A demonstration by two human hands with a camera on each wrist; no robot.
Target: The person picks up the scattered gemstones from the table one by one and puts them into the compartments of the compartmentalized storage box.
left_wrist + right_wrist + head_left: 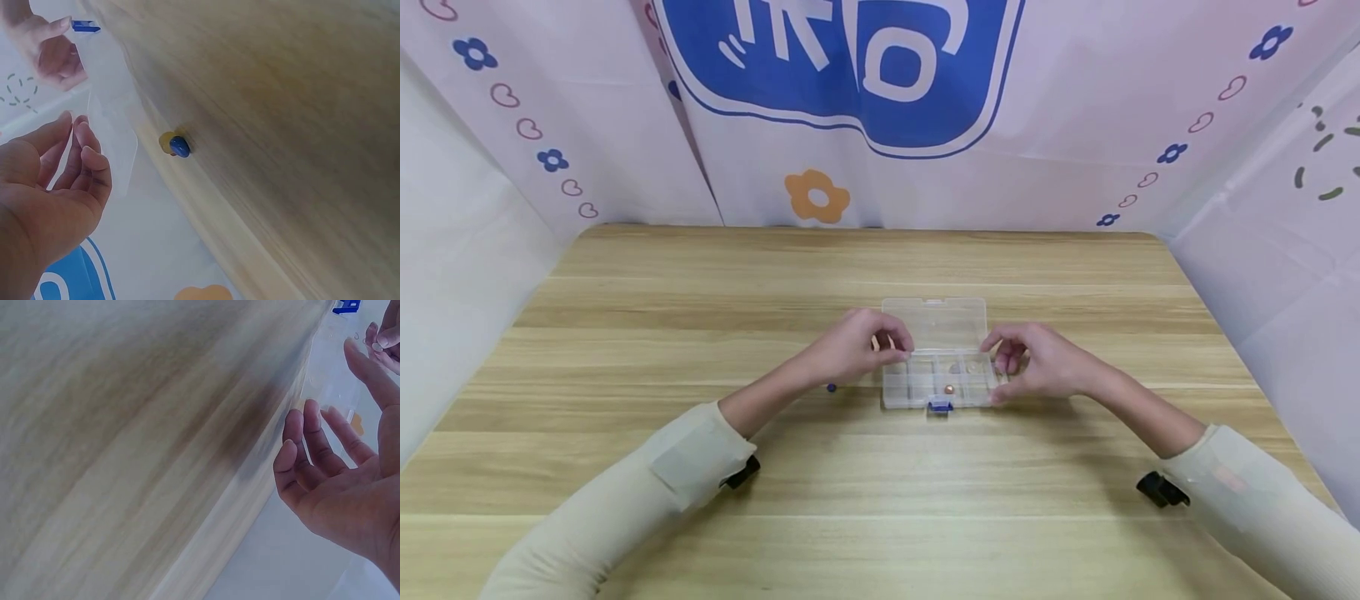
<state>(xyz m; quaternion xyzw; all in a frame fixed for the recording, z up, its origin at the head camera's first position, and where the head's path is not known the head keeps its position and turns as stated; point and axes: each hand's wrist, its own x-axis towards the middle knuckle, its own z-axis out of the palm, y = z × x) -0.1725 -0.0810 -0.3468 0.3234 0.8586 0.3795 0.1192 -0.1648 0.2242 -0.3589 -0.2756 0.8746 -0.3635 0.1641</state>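
Observation:
A clear plastic compartment box (922,392) with a blue latch (939,407) stands on the table, its lid (934,321) raised at the back. My left hand (863,343) is over the box's left part, thumb and fingertips pinched together. Between them the right wrist view shows a small pale round piece (377,347), its kind unclear. At the box's right end, my right hand (1037,360) holds it between thumb and index finger, the other fingers loosely curled. A copper-coloured bead-like piece (949,389) and a few pale bits lie in the compartments.
Left of the box, a small dark-blue piece (180,146) lies on the wooden table (790,500), with a yellowish piece (166,142) right beside it. A white printed cloth (760,167) hangs behind the table's back edge, and white cloth stands at both sides.

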